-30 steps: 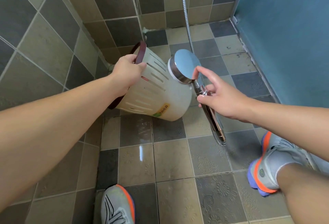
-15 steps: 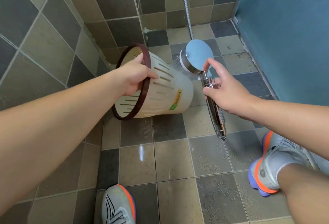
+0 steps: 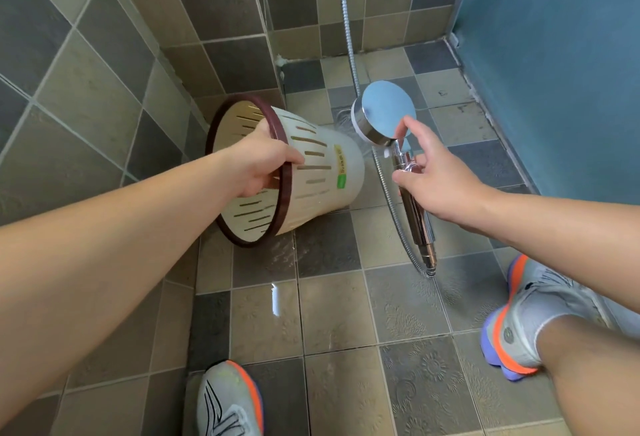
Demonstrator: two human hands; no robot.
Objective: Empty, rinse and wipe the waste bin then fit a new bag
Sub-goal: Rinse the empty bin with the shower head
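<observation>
- Now my left hand point(image 3: 261, 164) grips the dark brown rim of the waste bin point(image 3: 322, 172), fingers curled over the edge and into the opening.
- Tipped on its side above the tiled floor point(image 3: 332, 314), the cream slotted bin has its mouth turned towards me and its base towards the corner.
- My right hand point(image 3: 438, 177) holds the chrome shower head point(image 3: 386, 113) by its handle, fingers wrapped round it, forefinger stretched up along the head's back.
- Water sprays from the head's face against the bin's base.
- My two sneakers stand on the wet tiles, left point(image 3: 228, 401) and right point(image 3: 519, 318).
</observation>
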